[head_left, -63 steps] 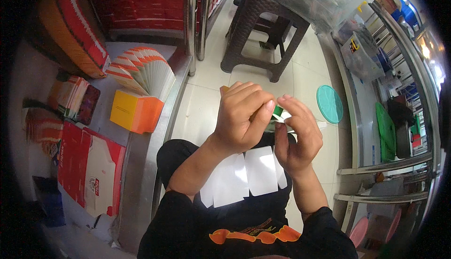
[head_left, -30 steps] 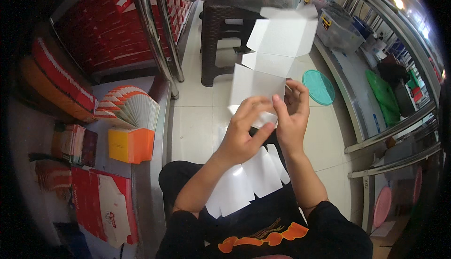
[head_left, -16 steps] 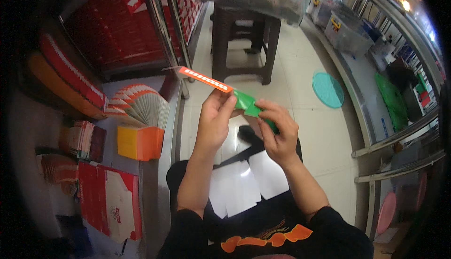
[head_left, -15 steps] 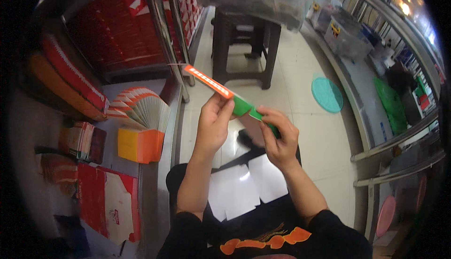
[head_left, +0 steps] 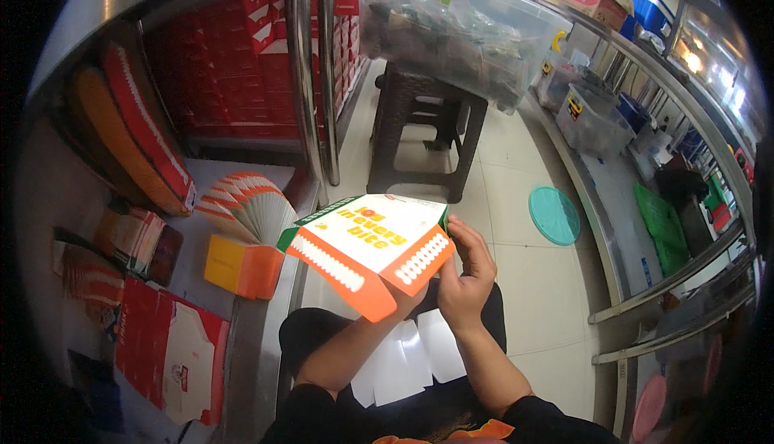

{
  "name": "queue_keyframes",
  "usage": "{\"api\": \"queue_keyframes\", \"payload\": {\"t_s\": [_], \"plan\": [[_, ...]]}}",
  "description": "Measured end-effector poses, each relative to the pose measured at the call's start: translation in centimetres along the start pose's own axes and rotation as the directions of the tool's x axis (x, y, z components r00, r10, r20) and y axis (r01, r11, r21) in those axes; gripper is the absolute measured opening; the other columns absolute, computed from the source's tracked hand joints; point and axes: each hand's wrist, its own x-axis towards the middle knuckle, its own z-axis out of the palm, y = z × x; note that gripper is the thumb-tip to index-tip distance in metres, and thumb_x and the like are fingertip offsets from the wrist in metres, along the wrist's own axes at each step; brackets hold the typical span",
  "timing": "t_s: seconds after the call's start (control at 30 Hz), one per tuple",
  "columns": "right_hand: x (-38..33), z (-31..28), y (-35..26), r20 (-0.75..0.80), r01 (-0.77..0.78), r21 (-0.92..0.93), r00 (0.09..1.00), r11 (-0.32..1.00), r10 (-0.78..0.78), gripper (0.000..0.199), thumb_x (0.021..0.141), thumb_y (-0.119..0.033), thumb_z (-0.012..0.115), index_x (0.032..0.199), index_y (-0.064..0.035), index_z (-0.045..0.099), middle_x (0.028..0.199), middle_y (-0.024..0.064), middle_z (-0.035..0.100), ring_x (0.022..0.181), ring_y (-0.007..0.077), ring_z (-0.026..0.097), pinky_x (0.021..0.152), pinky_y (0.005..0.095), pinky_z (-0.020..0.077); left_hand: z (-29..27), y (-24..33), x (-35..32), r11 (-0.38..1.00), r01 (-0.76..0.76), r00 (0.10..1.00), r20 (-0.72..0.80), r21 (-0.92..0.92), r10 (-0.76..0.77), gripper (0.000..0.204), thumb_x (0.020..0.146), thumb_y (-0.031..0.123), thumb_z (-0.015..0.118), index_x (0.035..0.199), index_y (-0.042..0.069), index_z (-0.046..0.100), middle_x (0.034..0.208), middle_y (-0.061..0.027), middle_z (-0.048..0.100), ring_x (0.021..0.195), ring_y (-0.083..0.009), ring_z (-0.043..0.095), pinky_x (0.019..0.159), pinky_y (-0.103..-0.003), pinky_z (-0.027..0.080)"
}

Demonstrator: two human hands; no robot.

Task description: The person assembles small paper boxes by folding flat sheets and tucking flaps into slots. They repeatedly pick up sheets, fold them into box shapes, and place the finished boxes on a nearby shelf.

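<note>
A partly folded paperboard food box (head_left: pixel 375 230), white with orange and green sides and yellow lettering, is held up in front of me. One orange flap hangs loose at its near corner. My right hand (head_left: pixel 468 279) grips the box's right edge, thumb below and fingers along the green side. Underneath the box is my left hand (head_left: pixel 409 297), its fingers hidden by the paperboard. White flat sheets (head_left: pixel 403 363) lie across my lap below both forearms.
On the metal shelf at left are a fanned stack of flat cartons (head_left: pixel 258 206), a yellow-orange box (head_left: pixel 234 265) and a red-and-white carton (head_left: pixel 173 355). A dark stool (head_left: pixel 427 134) stands ahead under a clear plastic bin (head_left: pixel 459 29). A teal lid (head_left: pixel 555 215) lies on the floor.
The box has turned from edge-on to showing its printed white face, and its side flaps now stand angled. My left hand has gone under it; my right hand has moved lower.
</note>
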Motion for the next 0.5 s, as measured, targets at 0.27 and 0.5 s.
{"api": "queue_keyframes", "payload": {"t_s": [0.27,0.5], "plan": [[1.3,-1.5,-0.3,0.014,-0.295,0.371,0.950,0.880,0.313,0.016,0.096,-0.003,0.054,0.104,0.0055,0.065,0.133,0.0194,0.054,0.122,0.0223,0.053,0.107,0.0368,0.0385,0.5,1.0,0.4,0.996,-0.061,0.998,0.028,-0.058,0.063,0.034,0.095,0.014,0.064,0.125,0.000,0.055,0.121,-0.0099,0.060,0.113,-0.0174,0.058,0.096,-0.033,0.047],[0.5,-2.0,0.2,0.007,-0.065,-0.034,0.998,0.997,0.065,0.017,0.095,-0.006,0.056,0.103,0.0049,0.066,0.131,0.0201,0.054,0.119,0.0253,0.054,0.104,0.0392,0.0414,0.3,1.5,0.3,0.993,-0.086,0.995,0.041,-0.086,0.090,0.033,0.095,0.014,0.064,0.123,-0.002,0.055,0.118,-0.0111,0.061,0.110,-0.0169,0.060,0.093,-0.032,0.049]]}}
